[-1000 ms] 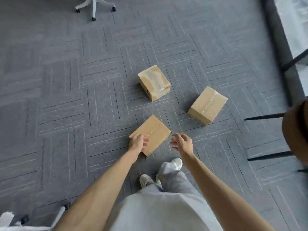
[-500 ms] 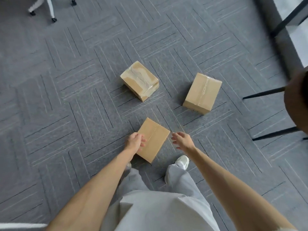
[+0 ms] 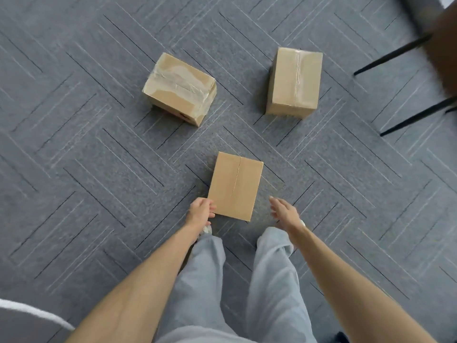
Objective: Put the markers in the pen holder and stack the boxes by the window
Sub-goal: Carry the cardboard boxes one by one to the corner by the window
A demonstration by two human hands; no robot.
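Bending over the nearest box, this person has their left hand on its near-left corner, fingers curled round the edge, so that's a proper grip. The right hand is a different story: fingers loose and a bit spread, hovering just beside the box's right side, not touching it as far as I can see. The box sits flat on the grey carpet right in front of their feet, plain top with a seam down the middle. Two more sit further out, well apart from each other: a taped-up box on the left, turned at an angle, and a right-side box with tape along its top seam. Black chair legs poke in near that one.
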